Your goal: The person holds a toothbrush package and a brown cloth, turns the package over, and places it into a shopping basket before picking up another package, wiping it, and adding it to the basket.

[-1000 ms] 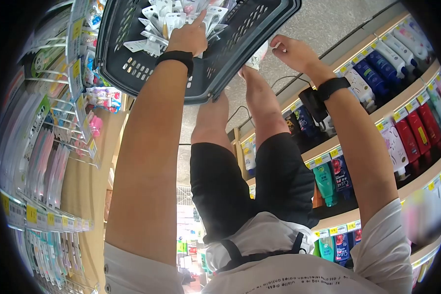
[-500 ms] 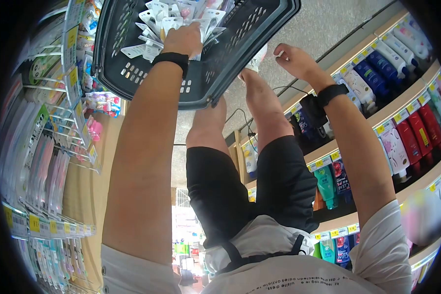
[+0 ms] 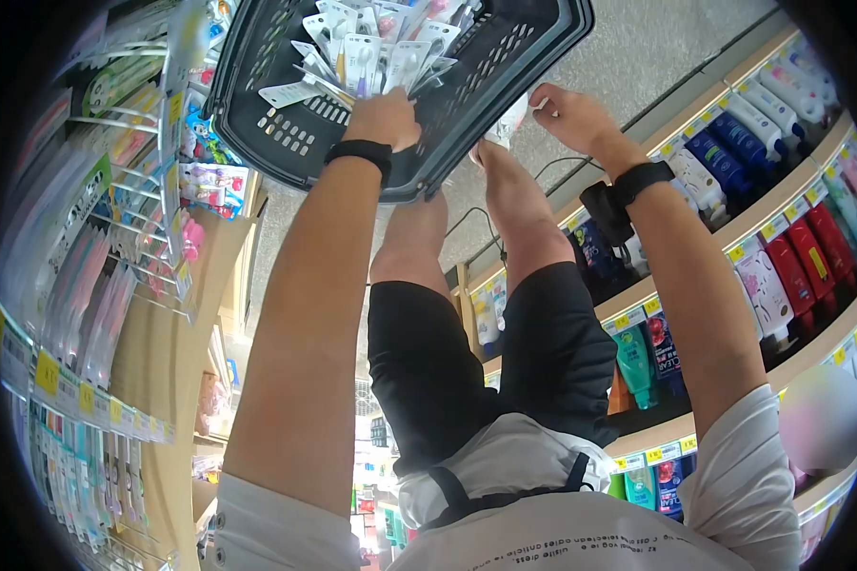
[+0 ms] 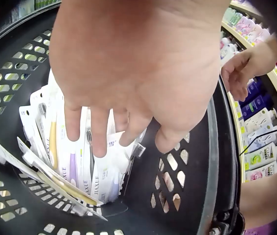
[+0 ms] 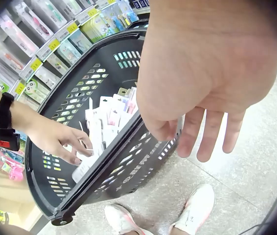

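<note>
Nearer the close rim of the basket than before, the left hand lay loose-fingered, grasping nothing, by packaged toothbrushes already bunched inside; the right hand hung empty outside, and what remained undone was unclear.

Wood-edged shelves run along the right of the head view, holding blue bottles, red bottles, and a teal bottle on a lower level. Yellow-and-white price labels line the shelf edges. On the left stands a white wire rack with slim clear packages, while bright printed packets hang just above a pink item. Speckled grey floor shows between the displays. At the lower right, a pale round shape is too blurred to identify, possibly a ball.
</note>
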Demonstrator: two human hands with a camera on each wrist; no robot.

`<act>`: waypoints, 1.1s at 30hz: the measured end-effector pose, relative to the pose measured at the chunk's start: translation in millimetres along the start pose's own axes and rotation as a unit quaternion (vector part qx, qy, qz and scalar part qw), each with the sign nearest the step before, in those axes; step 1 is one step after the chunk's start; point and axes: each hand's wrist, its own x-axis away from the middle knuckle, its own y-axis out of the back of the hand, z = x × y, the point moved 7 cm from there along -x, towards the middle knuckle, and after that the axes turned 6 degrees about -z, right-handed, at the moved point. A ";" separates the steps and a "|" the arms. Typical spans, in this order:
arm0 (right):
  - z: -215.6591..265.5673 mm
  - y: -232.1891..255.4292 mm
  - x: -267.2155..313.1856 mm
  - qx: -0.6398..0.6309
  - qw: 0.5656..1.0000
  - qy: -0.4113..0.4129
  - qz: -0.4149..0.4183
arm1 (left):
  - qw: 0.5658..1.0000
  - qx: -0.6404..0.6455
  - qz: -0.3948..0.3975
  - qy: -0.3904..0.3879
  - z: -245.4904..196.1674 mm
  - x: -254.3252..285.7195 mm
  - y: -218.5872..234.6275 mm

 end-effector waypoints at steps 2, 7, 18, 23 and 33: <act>9.9 -1.3 4.5 -0.001 1.000 0.005 -0.002 | 0.998 0.056 0.006 0.024 4.2 4.9 -9.5; 22.9 -9.7 17.7 0.010 0.999 0.038 -0.007 | 0.992 0.107 0.043 0.052 3.8 31.9 -24.0; 26.1 -2.1 58.0 0.027 0.999 0.015 0.012 | 0.988 0.128 0.015 0.081 12.7 94.4 -34.2; 43.1 25.9 81.3 0.050 0.998 0.026 -0.006 | 0.983 0.161 -0.059 0.065 16.6 127.9 -36.9; 55.3 93.6 126.5 -0.015 0.995 0.024 -0.098 | 0.966 0.183 -0.182 -0.014 26.0 212.7 -10.9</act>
